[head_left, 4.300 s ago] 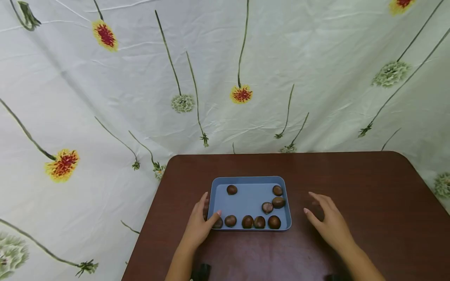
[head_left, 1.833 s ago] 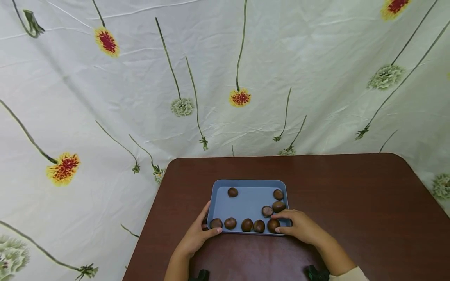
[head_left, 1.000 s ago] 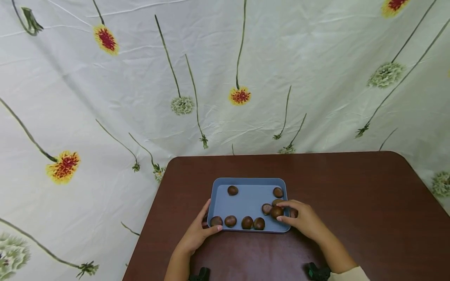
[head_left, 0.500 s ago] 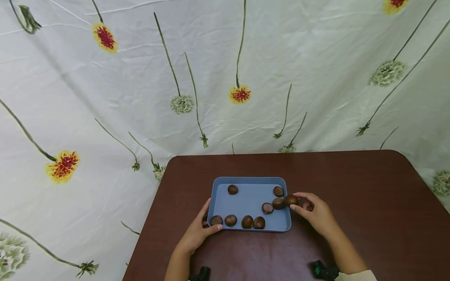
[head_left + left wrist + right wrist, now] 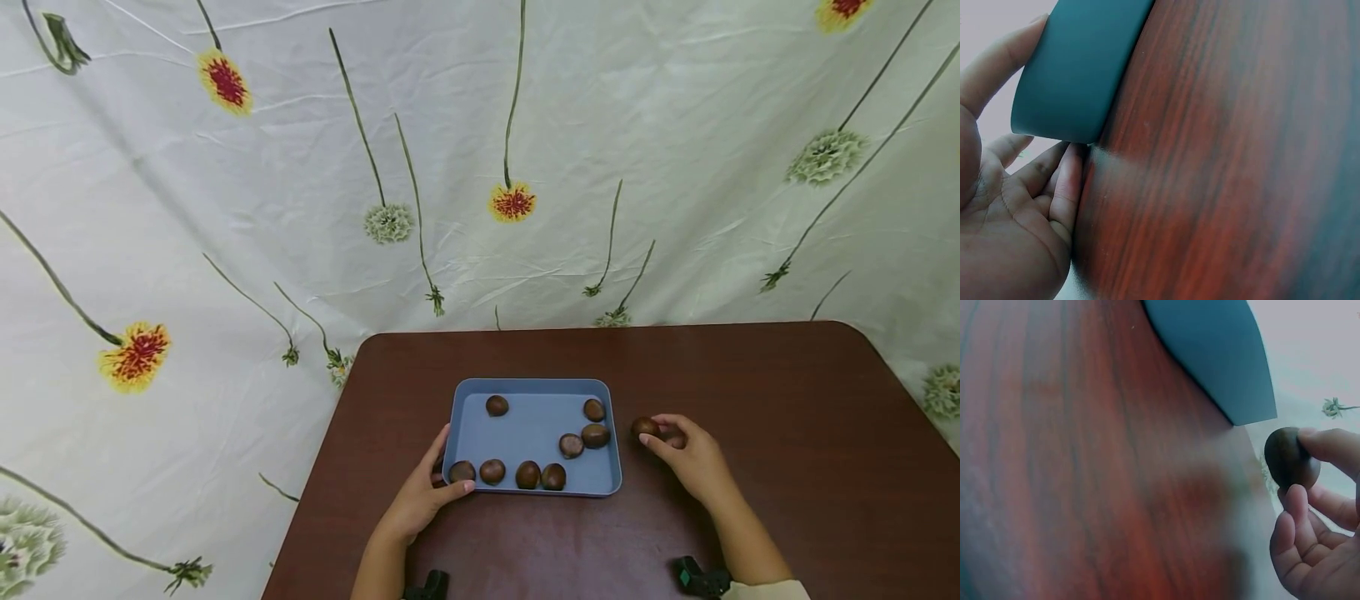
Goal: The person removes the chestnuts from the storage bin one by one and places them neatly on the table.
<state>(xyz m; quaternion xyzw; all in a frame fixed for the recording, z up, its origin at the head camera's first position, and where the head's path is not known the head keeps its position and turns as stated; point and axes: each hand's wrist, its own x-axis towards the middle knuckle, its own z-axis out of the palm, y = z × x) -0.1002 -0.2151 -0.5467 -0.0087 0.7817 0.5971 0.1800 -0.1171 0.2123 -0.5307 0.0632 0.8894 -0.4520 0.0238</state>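
A blue rectangular tray [image 5: 510, 433] lies on the dark wooden table and bears several brown chestnuts. My left hand [image 5: 420, 492] holds the tray by its near left corner, thumb at the front rim and fingers along the left side; in the left wrist view, the tray's outer wall [image 5: 1079, 75] sits between thumb and fingers. Off the tray's right side, my right hand [image 5: 697, 462] pinches one chestnut [image 5: 645, 428] between thumb and fingertips. The right wrist view shows that same chestnut [image 5: 1291, 459] up close, beside the tray wall [image 5: 1222, 362].
Four-sided and round-cornered, the brown table [image 5: 750, 375] runs out to the right of the tray. Behind it hangs a white cloth [image 5: 450, 67] printed with flowers. Dark wrist devices [image 5: 701, 577] sit at both wrists near the bottom edge.
My right hand took the chestnut from the tray's near right corner, lifted it over the right rim and carried it off to the right. My left hand stays at the tray.
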